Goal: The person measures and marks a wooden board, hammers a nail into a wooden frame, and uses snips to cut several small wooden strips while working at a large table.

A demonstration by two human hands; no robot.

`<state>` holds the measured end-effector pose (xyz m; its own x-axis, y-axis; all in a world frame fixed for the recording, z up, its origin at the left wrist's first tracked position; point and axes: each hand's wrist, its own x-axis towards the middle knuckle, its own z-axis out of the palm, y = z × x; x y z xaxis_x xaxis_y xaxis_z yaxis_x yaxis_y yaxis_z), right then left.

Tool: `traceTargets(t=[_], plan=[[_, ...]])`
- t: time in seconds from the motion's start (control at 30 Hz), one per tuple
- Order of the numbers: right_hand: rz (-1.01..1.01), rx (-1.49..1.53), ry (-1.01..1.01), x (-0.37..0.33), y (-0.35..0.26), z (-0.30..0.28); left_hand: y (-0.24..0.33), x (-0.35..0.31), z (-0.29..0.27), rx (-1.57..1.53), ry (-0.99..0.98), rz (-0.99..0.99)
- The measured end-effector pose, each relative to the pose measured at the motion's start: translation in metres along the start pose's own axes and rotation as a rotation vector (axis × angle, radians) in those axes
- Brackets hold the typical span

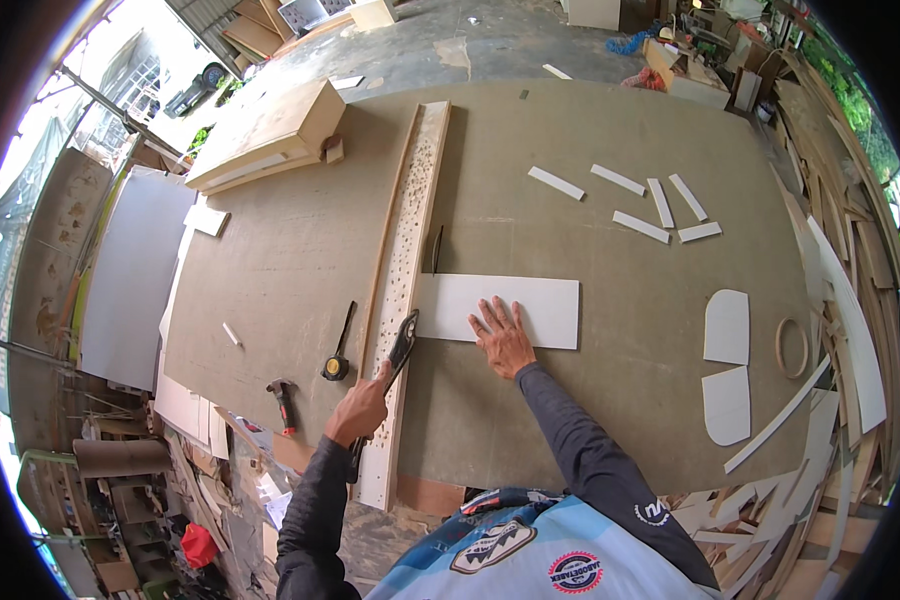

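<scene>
My left hand (358,410) is wrapped round a long black hand tool (403,342), whose exact kind I cannot make out. The tool lies along a long pale wooden beam (419,185), its front end close to the left end of a white rectangular board (552,312). My right hand (504,340) lies on that board with fingers spread, pressing it flat against the large brown worktable (570,420). A thin dark object (438,248) stands beside the beam, just beyond the board.
Several short white strips (660,203) lie at the far right. Two round-cornered white panels (727,326) and a wooden ring (792,348) sit near the right edge. Left of the beam are a tape measure (336,368), a hammer (284,405) and a wooden box (270,135).
</scene>
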<state>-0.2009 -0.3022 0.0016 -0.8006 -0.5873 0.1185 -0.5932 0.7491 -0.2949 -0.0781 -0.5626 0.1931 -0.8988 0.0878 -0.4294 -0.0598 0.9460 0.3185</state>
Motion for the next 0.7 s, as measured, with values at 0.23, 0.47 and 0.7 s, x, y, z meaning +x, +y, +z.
traceTargets(t=[0.23,0.47,0.7], plan=[[0.015,-0.027,-0.041,0.020,0.014,-0.004,0.003,0.020,-0.008,-0.033,0.001,-0.032],[0.004,-0.041,-0.011,0.042,0.031,-0.001,0.001,0.049,-0.018,0.014,0.020,0.003],[0.024,-0.072,-0.049,0.065,0.048,-0.005,0.012,0.074,-0.039,0.011,0.033,0.040]])
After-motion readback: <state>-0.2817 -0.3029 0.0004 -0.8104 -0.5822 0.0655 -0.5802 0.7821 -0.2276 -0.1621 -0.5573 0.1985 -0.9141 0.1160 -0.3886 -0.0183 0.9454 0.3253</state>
